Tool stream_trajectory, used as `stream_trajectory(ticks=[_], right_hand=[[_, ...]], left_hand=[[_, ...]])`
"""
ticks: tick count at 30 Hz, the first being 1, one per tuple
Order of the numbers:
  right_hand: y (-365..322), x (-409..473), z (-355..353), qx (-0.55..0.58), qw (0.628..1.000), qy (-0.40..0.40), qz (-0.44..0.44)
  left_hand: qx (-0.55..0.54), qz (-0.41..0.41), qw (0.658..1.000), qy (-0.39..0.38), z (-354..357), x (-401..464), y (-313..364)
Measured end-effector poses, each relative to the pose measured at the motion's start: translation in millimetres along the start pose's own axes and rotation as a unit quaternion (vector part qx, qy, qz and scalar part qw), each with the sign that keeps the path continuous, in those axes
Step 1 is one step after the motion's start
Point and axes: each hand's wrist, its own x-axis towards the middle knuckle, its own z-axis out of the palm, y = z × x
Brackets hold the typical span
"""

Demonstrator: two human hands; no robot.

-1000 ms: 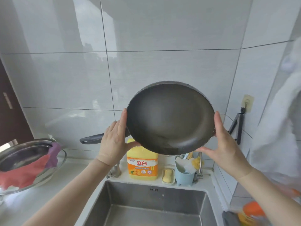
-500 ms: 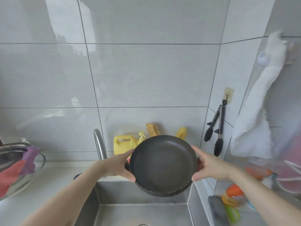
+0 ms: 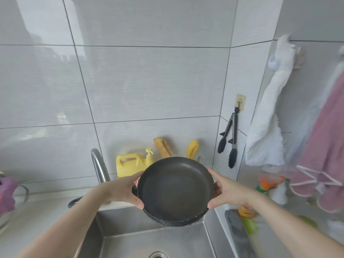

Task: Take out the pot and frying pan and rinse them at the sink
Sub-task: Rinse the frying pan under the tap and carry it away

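My left hand (image 3: 124, 190) and right hand (image 3: 226, 190) grip the frying pan (image 3: 175, 190) by its rim above the sink (image 3: 158, 241) (faucet (image 3: 98, 168) just left, yellow detergent jug (image 3: 130, 164) behind).

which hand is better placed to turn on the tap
Probably the left hand: it grips the frying pan's rim right beside the tap. The right hand holds the far rim, away from it.

Black frying pan (image 3: 175, 190) tilted above steel sink (image 3: 158, 239).
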Motion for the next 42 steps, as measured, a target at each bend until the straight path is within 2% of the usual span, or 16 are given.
stream_trajectory(ticks=[5,11,15,19,26,32,36,42], right_hand=[[9.6,-20.8,11.0,0.031,0.999,0.027,0.029],[38.0,-71.1,4.4,0.055,0.994,0.081,0.038],[52.4,-138.3,-7.0,0.095,0.986,0.131,0.028],[73.1,-229.3,-18.9,0.089,0.976,0.193,0.048],[105.2,-444.6,-29.9,0.091,0.938,0.314,0.119],[140.4,-654.3,-12.9,0.112,0.858,0.462,0.194],[152.4,-783.5,23.4,0.109,0.782,0.561,0.249],[156.4,-940.9,92.8,0.138,0.649,0.664,0.345]], left_hand=[[0.024,0.021,0.999,-0.037,0.3,12.8,-5.6],[0.061,0.057,0.995,-0.063,19.2,26.9,37.0],[0.073,0.104,0.987,-0.098,48.2,34.2,94.0],[0.139,0.144,0.973,-0.113,95.0,44.3,163.6],[0.153,0.267,0.930,-0.201,231.8,31.8,324.6],[0.188,0.359,0.874,-0.269,385.6,2.2,471.5],[0.184,0.440,0.798,-0.368,497.4,-43.4,577.8],[0.211,0.499,0.680,-0.494,660.4,-121.4,710.8]])
